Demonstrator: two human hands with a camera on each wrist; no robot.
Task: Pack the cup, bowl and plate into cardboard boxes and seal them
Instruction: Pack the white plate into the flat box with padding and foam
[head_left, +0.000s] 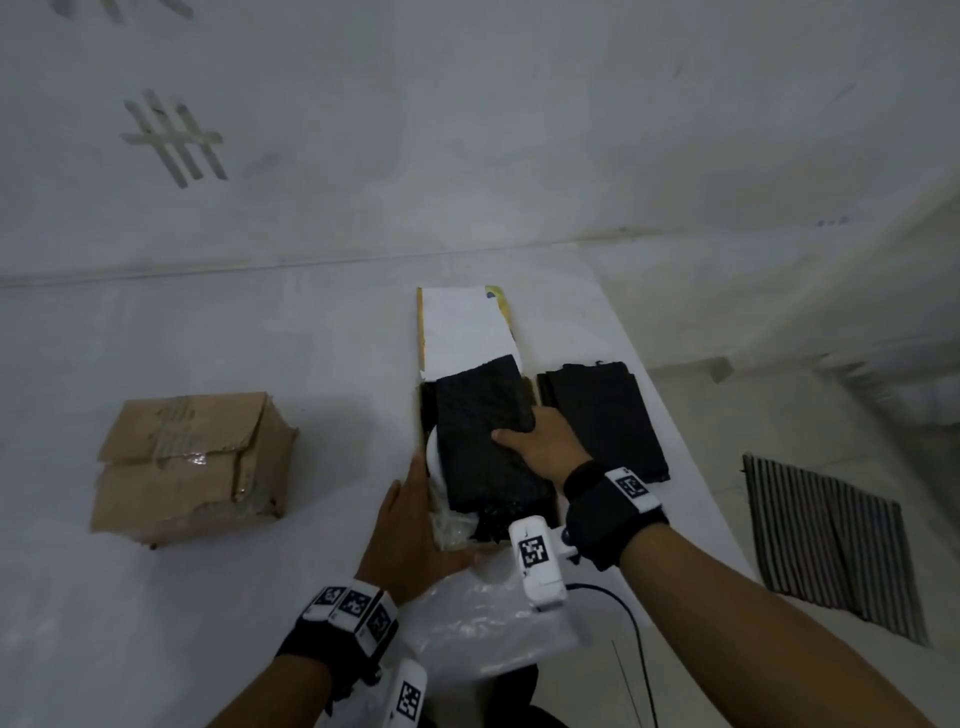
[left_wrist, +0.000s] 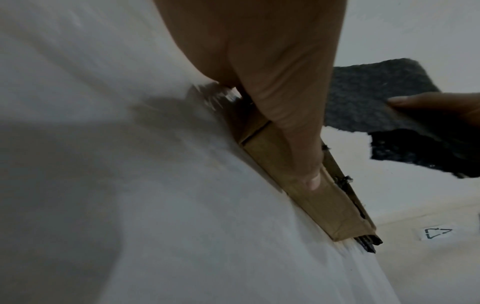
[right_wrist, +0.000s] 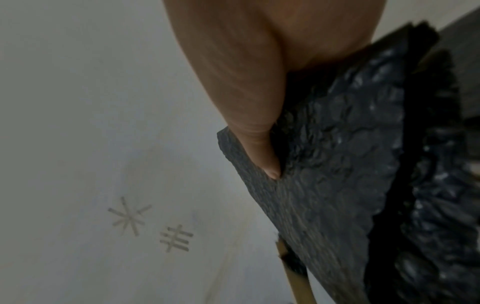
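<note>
Right hand (head_left: 540, 441) pinches the floppy black foam padding sheet (head_left: 488, 436) by its edge over the open brown cardboard box (head_left: 422, 415), left hand (head_left: 410, 530) flat against its side.

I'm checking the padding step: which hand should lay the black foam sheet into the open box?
Right: the right hand already pinches the black foam sheet; the left hand braces the open cardboard box.
</note>
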